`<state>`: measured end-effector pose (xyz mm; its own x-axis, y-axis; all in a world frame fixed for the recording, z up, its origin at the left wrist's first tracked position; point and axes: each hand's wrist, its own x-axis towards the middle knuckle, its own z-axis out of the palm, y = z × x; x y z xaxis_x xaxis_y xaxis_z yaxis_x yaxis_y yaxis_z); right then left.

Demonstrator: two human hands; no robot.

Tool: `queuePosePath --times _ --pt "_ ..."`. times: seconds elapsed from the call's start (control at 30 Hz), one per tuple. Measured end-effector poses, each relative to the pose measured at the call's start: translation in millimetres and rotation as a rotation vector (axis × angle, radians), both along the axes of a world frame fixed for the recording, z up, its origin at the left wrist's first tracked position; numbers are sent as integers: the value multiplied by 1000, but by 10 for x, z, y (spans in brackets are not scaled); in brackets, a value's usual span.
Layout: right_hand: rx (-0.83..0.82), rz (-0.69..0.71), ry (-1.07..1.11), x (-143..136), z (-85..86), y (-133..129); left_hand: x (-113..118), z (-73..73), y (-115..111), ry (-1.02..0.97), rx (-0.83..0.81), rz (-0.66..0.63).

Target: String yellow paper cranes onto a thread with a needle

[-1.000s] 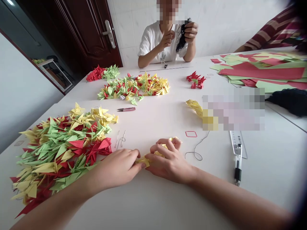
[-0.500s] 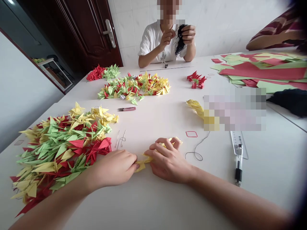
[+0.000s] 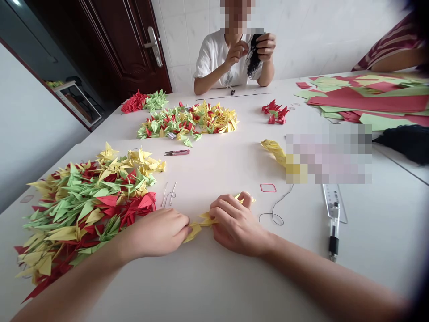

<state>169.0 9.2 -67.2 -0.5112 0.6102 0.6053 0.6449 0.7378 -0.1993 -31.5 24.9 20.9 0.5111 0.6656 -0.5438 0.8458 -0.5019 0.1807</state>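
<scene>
Yellow folded paper pieces (image 3: 208, 220) lie in a row between and under my hands near the table's front. My left hand (image 3: 161, 233) pinches the left end of the row, its fingers closed. Curled over the right part is my right hand (image 3: 234, 223), with yellow paper showing at its fingertips and beyond its knuckles. A dark thread (image 3: 273, 213) loops on the table to the right of it. Left of my left hand spreads a large pile of green, red and yellow folded paper (image 3: 90, 197).
Thread snips (image 3: 177, 152) and needles (image 3: 169, 195) lie ahead. A pen (image 3: 334, 232) and ruler (image 3: 330, 193) are at right, near a yellow paper strand (image 3: 273, 150). Opposite, a person (image 3: 214, 62) holds black thread (image 3: 254, 58). Paper sheets (image 3: 365, 98) cover the far right.
My left hand has shifted slightly left with the yellow paper's end. My right hand's fingers have drawn closer together. The arm at far right has moved back.
</scene>
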Motion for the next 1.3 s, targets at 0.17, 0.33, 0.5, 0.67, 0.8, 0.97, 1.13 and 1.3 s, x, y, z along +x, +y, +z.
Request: queuePosePath --times 0.17,0.33,0.5,0.67,0.8,0.97,1.13,1.3 --pt "-25 21 0 1 34 0 8 3 20 18 -4 21" --pt "-30 47 -4 8 29 0 -1 15 49 -31 -22 78" --pt "-39 77 19 12 39 -4 -11 -2 82 -50 -75 63" --pt "-43 108 16 17 30 -4 24 -37 89 -79 -91 71" --pt "-44 119 2 13 22 -3 35 -108 93 -135 -102 66" --pt "-69 116 5 8 44 -6 30 -143 103 -200 -139 110" --pt "-16 86 -44 13 49 -11 48 -132 102 -260 -186 102" --pt "-3 86 -35 13 40 -11 75 -116 97 -253 -183 102"
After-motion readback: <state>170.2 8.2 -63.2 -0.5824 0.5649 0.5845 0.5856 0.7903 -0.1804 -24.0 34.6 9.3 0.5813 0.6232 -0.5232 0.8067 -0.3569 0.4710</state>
